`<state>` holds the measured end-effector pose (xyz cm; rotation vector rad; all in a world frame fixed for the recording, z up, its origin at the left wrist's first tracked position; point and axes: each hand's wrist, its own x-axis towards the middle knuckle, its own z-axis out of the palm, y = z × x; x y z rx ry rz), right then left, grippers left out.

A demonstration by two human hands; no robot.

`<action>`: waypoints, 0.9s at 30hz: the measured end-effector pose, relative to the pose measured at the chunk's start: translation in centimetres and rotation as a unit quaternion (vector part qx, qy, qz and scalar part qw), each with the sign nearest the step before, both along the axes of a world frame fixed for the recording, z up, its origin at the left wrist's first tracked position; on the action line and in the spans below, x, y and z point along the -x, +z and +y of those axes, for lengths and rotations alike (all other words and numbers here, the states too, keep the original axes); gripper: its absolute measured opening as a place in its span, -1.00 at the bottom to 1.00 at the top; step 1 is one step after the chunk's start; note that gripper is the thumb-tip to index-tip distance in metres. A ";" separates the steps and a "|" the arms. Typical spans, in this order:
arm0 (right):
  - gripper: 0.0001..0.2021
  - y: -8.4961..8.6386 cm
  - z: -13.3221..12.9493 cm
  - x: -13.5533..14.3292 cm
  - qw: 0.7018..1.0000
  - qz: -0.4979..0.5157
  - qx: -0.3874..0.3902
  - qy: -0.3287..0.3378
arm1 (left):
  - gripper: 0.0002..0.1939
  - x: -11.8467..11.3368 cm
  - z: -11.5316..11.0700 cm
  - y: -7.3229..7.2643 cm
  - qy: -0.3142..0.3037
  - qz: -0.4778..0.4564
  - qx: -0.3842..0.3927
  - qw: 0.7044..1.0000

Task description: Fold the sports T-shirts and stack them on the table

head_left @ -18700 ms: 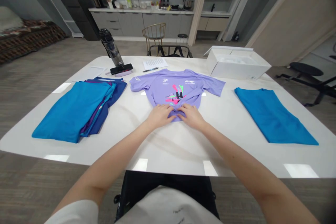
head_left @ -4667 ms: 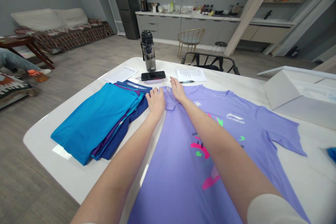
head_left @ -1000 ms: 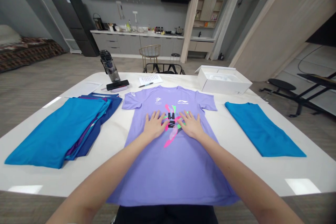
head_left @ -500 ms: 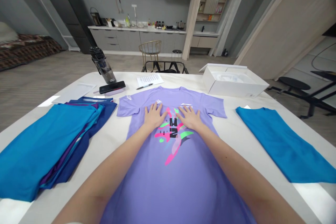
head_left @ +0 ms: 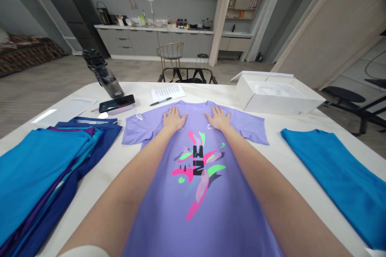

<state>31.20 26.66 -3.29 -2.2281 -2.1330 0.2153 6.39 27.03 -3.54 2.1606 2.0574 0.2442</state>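
A lavender T-shirt (head_left: 211,213) lies spread on the white table, collar at the far side and its sleeves out to both sides. A pink, green and black print covers its chest. My left hand (head_left: 174,119) rests flat on the shirt's upper left chest near the shoulder, fingers spread. On the opposite side of the collar, my right hand (head_left: 219,119) presses flat on the upper right chest, fingers apart. Neither hand grips the fabric. The shirt's lower part runs toward me between my forearms and out of view.
Left lies a stack of folded blue and purple garments (head_left: 45,160); right, a folded blue garment (head_left: 334,168). Farther back are a dark bottle (head_left: 105,78), a phone (head_left: 117,103), a pen (head_left: 161,101), a printed sheet (head_left: 169,91) and an open white box (head_left: 277,96).
Both hands have slid up the shirt, away from me, from the chest print toward the collar and shoulders. The camera view has shifted closer to the table.
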 end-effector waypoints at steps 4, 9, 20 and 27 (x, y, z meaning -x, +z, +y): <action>-0.18 -0.1 0.4 -0.2 1.000 0.013 -0.006 0.004 | -0.18 0.3 0.8 -0.3 -0.006 0.000 0.002 1.000; -0.25 0.5 -0.7 -2.6 0.998 0.039 -0.038 0.013 | -0.26 -0.9 1.1 0.2 -0.020 -0.001 -0.017 1.000; -0.55 3.3 -4.8 -15.3 0.985 -0.059 -0.056 -0.152 | -0.57 -17.6 6.4 3.7 -0.228 -0.096 -0.029 0.968; -0.64 3.3 -4.9 -19.3 0.971 -0.079 -0.019 -0.224 | -0.67 -22.9 9.3 2.6 -0.195 -0.054 0.053 0.978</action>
